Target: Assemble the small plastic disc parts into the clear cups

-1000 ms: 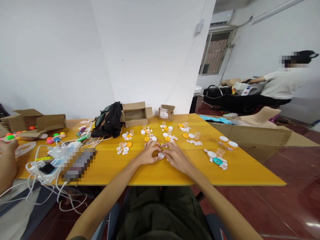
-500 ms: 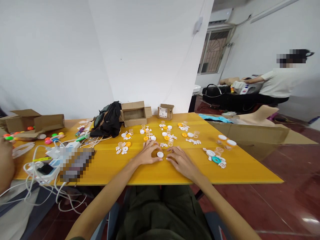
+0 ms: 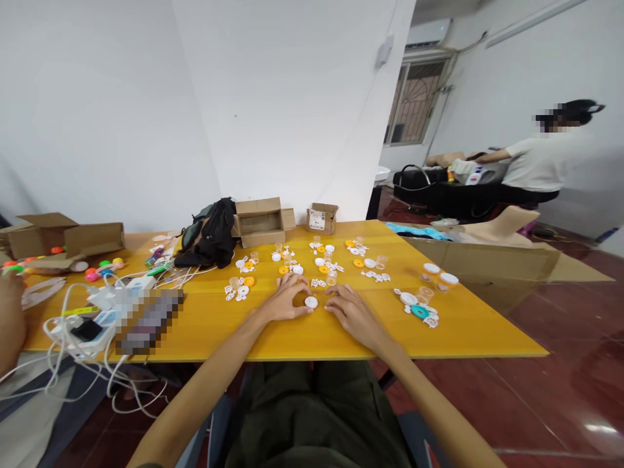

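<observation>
From nine o'clock, curves left hand [image 3: 284, 301] around white disc [image 3: 311, 302], cannot tell whether gripping; holds right hand [image 3: 353, 309] released, at three.

At the left edge, another person's hand [image 3: 10, 318] is cut off, and the grey cloth [image 3: 32, 409] below is cropped too. The dark oblong object [image 3: 151, 322] is masked by blocks, as is part of the head [image 3: 582, 112] of 1 person [image 3: 531, 169] at right. Whether the white disc [image 3: 311, 302] is touched by the left hand [image 3: 287, 300] cannot be told. The tiny white parts [image 3: 319, 283] are too small to be identified, and the box label [image 3: 316, 220] cannot be read. The air conditioner [image 3: 433, 32] is partly hidden by the wall [image 3: 312, 97].
</observation>
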The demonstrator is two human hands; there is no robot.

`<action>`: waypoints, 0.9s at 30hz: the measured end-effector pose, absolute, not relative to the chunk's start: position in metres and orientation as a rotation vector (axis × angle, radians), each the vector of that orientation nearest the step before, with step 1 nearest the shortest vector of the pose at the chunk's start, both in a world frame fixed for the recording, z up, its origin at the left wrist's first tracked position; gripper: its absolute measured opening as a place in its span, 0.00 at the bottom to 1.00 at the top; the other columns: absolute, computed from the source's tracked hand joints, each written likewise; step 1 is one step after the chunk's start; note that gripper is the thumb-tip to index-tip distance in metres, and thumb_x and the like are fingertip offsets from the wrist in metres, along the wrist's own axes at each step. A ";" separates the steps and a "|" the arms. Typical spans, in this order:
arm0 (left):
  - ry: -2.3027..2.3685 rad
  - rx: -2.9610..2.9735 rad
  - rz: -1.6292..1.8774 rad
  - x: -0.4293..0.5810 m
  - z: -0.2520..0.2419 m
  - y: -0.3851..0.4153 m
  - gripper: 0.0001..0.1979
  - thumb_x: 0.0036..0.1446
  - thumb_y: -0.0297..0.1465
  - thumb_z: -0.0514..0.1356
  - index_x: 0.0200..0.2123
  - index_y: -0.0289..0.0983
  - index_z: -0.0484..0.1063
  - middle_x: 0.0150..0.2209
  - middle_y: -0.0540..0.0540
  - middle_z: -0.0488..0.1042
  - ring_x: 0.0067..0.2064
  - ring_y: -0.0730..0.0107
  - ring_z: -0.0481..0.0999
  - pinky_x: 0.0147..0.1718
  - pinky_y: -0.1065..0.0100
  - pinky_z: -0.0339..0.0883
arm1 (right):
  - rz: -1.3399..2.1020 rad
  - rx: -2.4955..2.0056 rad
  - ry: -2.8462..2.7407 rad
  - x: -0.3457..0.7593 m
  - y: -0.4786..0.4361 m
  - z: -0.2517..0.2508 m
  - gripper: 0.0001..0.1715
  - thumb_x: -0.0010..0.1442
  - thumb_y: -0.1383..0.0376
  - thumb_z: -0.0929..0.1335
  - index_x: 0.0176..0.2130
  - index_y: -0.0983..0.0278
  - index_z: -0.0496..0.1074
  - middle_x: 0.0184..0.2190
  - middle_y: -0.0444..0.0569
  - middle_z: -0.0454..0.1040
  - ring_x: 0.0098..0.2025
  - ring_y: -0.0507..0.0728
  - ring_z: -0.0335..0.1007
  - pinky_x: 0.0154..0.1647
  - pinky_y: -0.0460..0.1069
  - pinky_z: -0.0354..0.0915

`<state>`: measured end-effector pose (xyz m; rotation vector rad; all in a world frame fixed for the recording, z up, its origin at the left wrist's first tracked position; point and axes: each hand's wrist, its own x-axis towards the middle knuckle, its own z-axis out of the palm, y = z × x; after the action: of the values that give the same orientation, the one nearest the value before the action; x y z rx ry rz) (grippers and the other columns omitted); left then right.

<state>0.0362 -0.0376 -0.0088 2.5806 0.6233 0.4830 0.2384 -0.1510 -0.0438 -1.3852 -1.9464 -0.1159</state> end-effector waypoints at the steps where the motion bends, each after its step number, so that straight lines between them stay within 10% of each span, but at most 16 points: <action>1: 0.616 2.581 0.472 0.036 -0.008 -0.037 0.16 0.53 0.36 0.68 0.46 0.46 0.76 0.57 0.45 0.68 0.61 0.49 0.61 0.62 0.47 0.54 | -0.114 -1.388 -1.942 0.239 -0.151 -0.044 0.13 0.67 0.69 0.63 0.34 0.59 0.75 0.45 0.53 0.74 0.48 0.62 0.72 0.50 0.59 0.71; 27: 0.616 2.575 0.480 0.037 -0.007 -0.040 0.08 0.54 0.34 0.68 0.38 0.42 0.76 0.56 0.44 0.68 0.60 0.49 0.61 0.61 0.48 0.54 | 0.185 -1.293 -1.821 0.226 -0.127 -0.044 0.10 0.64 0.68 0.66 0.34 0.59 0.76 0.45 0.51 0.75 0.51 0.61 0.72 0.54 0.58 0.68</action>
<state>0.0373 -0.0404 -0.0073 2.5746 0.6162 0.4798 0.2263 -0.1268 -0.0438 -1.2928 -1.8214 0.1855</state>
